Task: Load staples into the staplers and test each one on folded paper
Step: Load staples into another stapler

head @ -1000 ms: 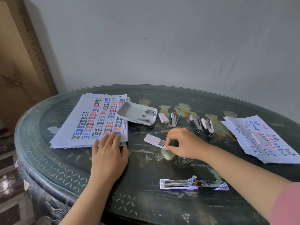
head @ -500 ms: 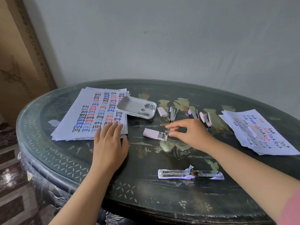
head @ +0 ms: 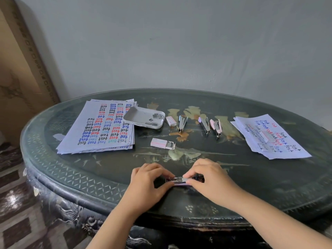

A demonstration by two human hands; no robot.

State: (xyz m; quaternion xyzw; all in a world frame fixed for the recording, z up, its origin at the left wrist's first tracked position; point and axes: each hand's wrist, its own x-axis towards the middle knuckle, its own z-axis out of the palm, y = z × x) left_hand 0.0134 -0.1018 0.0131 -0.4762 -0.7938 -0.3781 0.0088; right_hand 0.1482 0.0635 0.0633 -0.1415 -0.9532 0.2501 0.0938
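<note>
A purple stapler [head: 179,181] lies opened flat near the table's front edge, its metal staple channel facing up. My left hand [head: 149,184] grips its left end with curled fingers. My right hand [head: 212,180] pinches something small over the channel and covers the stapler's right half. An open pink staple box [head: 162,143] lies just beyond my hands. Farther back stand a blue stapler [head: 182,122], a purple stapler [head: 204,124] and a pink stapler [head: 216,127].
A thick stack of printed paper [head: 100,128] lies at the left, with a white tray [head: 142,116] of loose staples overlapping its right corner. A closed staple box [head: 171,121] sits beside the tray. More printed sheets [head: 271,139] lie at the right.
My left hand left the paper stack and my right hand left the staple box. Both came down to the opened purple stapler at the front edge.
</note>
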